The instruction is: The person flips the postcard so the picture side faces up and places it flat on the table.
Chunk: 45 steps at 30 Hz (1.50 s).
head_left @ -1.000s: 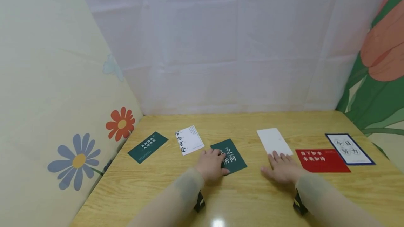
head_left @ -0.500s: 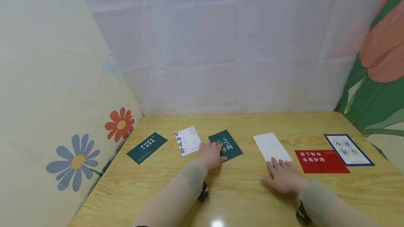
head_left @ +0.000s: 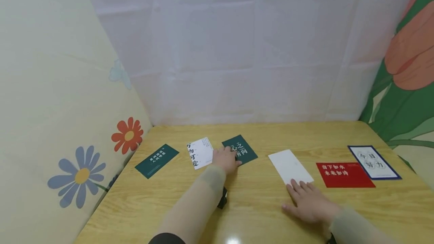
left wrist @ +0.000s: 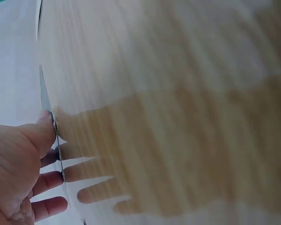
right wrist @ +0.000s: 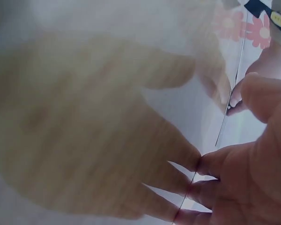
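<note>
My left hand (head_left: 225, 160) lies on the left part of a dark green card (head_left: 250, 154) with white characters, flat on the wooden table. In the left wrist view, the thumb and fingertips of that hand (left wrist: 18, 164) touch down along the card's thin edge (left wrist: 45, 96). To the right, my right hand (head_left: 311, 203) is spread palm down, its fingertips on the near edge of a blank white card (head_left: 288, 164). The right wrist view shows these fingers (right wrist: 208, 165) reaching straight to the glossy surface, with the thumb held apart.
Left of the hands lie a longer green card (head_left: 157, 160) and a white card with black characters (head_left: 200, 153), the latter close by my left fingers. At the right, a blue-bordered card (head_left: 374, 161) overlaps a red card (head_left: 342, 175). A pale cloth (head_left: 217, 59) hangs behind the table (head_left: 257, 206).
The green card under my left hand has slid away from me and slightly left. Under my right fingertips, the blank white card has come nearer to me and a little left.
</note>
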Each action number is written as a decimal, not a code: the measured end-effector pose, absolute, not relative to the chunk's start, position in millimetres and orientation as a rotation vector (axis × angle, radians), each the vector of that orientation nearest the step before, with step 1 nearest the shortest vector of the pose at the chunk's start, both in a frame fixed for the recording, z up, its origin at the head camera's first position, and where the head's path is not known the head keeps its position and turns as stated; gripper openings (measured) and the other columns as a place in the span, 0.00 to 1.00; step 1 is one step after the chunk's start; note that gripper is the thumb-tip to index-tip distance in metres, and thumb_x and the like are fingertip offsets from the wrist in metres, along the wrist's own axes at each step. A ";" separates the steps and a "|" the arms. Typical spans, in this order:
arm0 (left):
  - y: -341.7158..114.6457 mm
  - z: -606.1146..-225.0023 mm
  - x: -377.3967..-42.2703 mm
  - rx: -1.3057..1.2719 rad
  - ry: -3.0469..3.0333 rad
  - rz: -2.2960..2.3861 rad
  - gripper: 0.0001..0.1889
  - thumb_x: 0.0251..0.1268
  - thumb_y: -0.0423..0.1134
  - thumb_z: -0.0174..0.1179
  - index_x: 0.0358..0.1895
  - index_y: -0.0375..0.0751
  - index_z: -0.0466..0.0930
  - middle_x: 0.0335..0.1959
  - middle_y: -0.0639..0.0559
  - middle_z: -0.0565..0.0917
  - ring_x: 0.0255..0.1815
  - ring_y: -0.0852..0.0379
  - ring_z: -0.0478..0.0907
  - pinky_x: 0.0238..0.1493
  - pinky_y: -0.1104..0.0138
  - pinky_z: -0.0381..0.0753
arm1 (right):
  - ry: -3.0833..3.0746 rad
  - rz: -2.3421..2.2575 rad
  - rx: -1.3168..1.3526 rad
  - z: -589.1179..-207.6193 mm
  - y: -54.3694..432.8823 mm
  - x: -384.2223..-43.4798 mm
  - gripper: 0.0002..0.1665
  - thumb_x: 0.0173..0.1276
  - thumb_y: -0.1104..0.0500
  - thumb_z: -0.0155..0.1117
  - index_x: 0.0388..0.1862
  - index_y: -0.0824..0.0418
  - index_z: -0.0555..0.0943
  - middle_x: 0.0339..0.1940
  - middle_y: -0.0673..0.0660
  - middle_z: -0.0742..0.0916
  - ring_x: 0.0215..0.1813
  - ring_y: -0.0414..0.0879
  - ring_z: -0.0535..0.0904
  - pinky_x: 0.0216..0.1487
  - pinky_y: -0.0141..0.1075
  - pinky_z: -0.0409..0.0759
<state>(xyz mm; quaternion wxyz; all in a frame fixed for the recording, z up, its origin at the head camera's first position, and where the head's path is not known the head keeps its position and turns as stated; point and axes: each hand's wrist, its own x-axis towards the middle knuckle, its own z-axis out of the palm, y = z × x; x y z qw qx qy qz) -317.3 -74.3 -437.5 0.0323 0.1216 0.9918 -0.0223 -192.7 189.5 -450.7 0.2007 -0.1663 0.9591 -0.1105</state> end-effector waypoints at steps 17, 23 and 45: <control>-83.9 -435.0 -322.3 0.294 3.063 0.097 0.25 0.74 0.55 0.46 0.69 0.51 0.69 0.69 0.48 0.68 0.68 0.45 0.63 0.62 0.48 0.60 | 2.663 -0.341 -0.772 -453.9 199.8 -161.6 0.46 0.68 0.28 0.44 0.74 0.57 0.63 0.75 0.56 0.64 0.75 0.59 0.54 0.70 0.59 0.50; -82.5 -424.0 -312.5 0.402 3.053 0.217 0.24 0.73 0.53 0.48 0.67 0.50 0.71 0.69 0.47 0.68 0.70 0.43 0.61 0.64 0.46 0.57 | 2.621 -0.392 -0.867 -453.3 203.4 -161.0 0.43 0.69 0.28 0.41 0.75 0.50 0.62 0.76 0.51 0.62 0.75 0.58 0.54 0.70 0.58 0.51; -89.1 -418.8 -275.8 0.610 2.745 0.395 0.25 0.52 0.54 0.70 0.55 0.56 0.78 0.56 0.57 0.77 0.57 0.53 0.71 0.61 0.56 0.68 | 2.443 -0.562 -0.872 -445.9 199.5 -177.0 0.30 0.67 0.34 0.53 0.68 0.35 0.70 0.72 0.40 0.68 0.73 0.59 0.58 0.65 0.65 0.56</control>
